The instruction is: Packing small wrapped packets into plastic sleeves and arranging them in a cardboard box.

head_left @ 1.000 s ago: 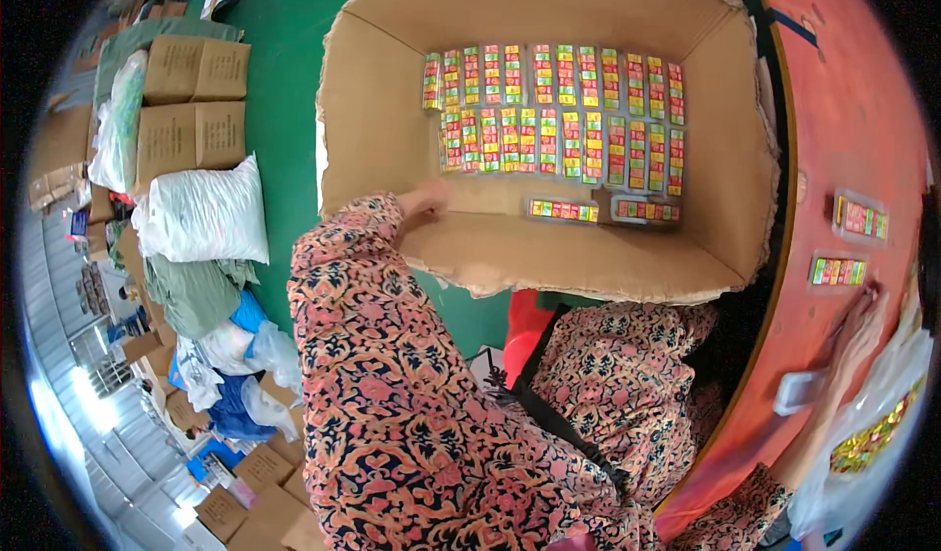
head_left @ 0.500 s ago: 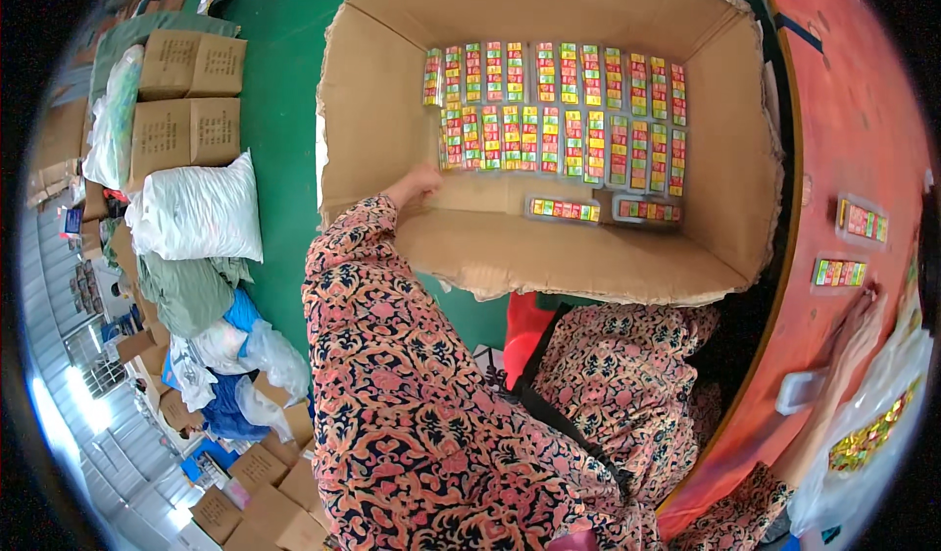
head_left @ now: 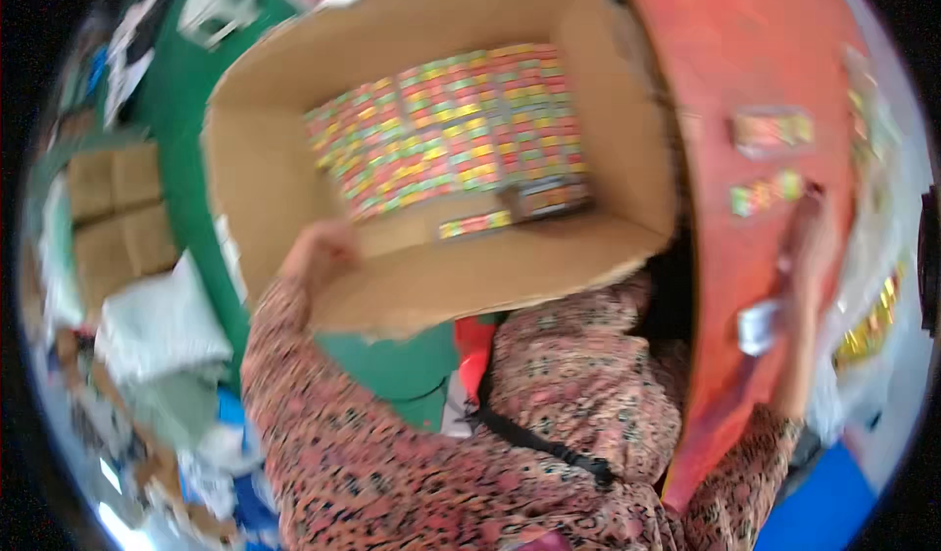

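Note:
My left hand point(head_left: 328, 245) is inside the near left part of a large open cardboard box point(head_left: 265, 174), its fingers bent and blurred, with nothing visible in them. Close-set rows of small clear packs point(head_left: 461, 125) with red, yellow and green pieces cover much of the box bottom. Along the near side, one such pack point(head_left: 475, 225) lies beside another pack point(head_left: 554, 198). On the red table my right hand point(head_left: 810, 223) has its fingertips at the end of a small colourful pack point(head_left: 767, 194); blur hides whether they grip it.
Another pack point(head_left: 772, 131) lies farther up the red table point(head_left: 711, 286). A clear tray point(head_left: 758, 327) sits near my right forearm, and plastic bags with shiny gold wrappers point(head_left: 872, 325) are at the far right. Cartons point(head_left: 118, 198) and a white sack point(head_left: 162, 321) stand on the left.
The view has turned and blurred, so the box and table appear farther left. My left hand has shifted toward the box's near side. My right hand stays by the same pack.

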`<state>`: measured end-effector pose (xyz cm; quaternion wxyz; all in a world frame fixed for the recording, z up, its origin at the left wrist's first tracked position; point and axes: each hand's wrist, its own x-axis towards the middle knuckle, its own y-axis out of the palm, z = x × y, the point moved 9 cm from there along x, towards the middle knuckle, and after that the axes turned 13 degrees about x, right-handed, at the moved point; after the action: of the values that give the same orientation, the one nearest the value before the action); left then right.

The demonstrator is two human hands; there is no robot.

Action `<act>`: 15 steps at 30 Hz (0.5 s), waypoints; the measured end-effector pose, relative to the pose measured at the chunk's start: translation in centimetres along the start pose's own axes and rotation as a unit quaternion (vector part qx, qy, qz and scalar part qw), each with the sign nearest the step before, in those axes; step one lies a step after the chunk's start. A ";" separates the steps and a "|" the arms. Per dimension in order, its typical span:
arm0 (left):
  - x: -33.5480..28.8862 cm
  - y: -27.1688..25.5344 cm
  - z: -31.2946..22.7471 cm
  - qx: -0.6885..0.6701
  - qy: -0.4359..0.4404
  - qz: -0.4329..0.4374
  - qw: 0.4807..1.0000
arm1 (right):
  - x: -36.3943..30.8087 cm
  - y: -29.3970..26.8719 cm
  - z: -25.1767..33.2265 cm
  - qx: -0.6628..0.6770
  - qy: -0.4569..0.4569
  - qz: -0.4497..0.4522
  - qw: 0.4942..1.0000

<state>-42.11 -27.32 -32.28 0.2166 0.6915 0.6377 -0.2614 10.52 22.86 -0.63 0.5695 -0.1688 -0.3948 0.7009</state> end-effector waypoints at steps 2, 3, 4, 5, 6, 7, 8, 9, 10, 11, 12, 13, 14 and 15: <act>-0.8 1.1 -2.3 0.186 -0.233 0.191 0.935 | -0.6 2.4 4.4 -0.220 -0.054 -0.028 0.974; -0.4 1.7 -7.4 0.149 -0.170 0.189 0.956 | -0.9 1.9 5.4 -0.214 -0.092 -0.044 0.971; -0.8 1.7 -11.8 0.106 -0.113 0.179 0.972 | -0.8 1.7 5.3 -0.238 -0.067 -0.040 0.968; -1.4 1.9 -15.4 0.117 -0.102 0.188 0.970 | -1.0 1.6 5.4 -0.259 -0.068 -0.045 0.962; -1.5 1.7 -18.4 0.119 -0.114 0.142 0.976 | -1.0 1.6 5.6 -0.256 -0.032 -0.040 0.965; -1.8 1.6 -21.1 0.120 -0.129 0.091 0.980 | -1.1 1.5 6.0 -0.249 -0.037 -0.049 0.967; -2.1 2.4 -24.0 0.128 -0.125 0.091 0.980 | -1.2 1.1 6.2 -0.237 -0.043 -0.058 0.969; -1.8 2.7 -28.0 0.103 -0.051 0.038 0.993 | -1.2 1.0 6.3 -0.235 -0.040 -0.064 0.969; -1.3 3.2 -31.7 0.077 0.024 -0.015 0.997 | -1.3 1.1 6.2 -0.239 -0.045 -0.063 0.968; -0.8 4.3 -34.5 0.095 0.066 -0.052 0.992 | -1.2 1.3 6.0 -0.241 -0.050 -0.061 0.967; -0.3 5.7 -37.7 0.114 0.108 -0.087 0.984 | -1.2 0.9 5.8 -0.240 -0.046 -0.068 0.967; 0.3 7.5 -40.0 0.119 0.112 -0.086 0.983 | -1.1 1.2 5.8 -0.205 -0.071 -0.053 0.975; 2.4 10.2 -42.0 0.119 0.125 -0.066 0.983 | -1.2 0.4 5.0 -0.190 -0.088 -0.043 0.977; 2.0 12.6 -44.4 0.107 0.138 -0.070 0.982 | -0.6 -0.1 4.0 -0.156 -0.058 -0.018 0.986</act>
<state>-25.69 1.18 0.16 0.0325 0.6938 0.6765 -0.2449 8.00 20.89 1.85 0.5249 -0.2075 -0.5347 0.6290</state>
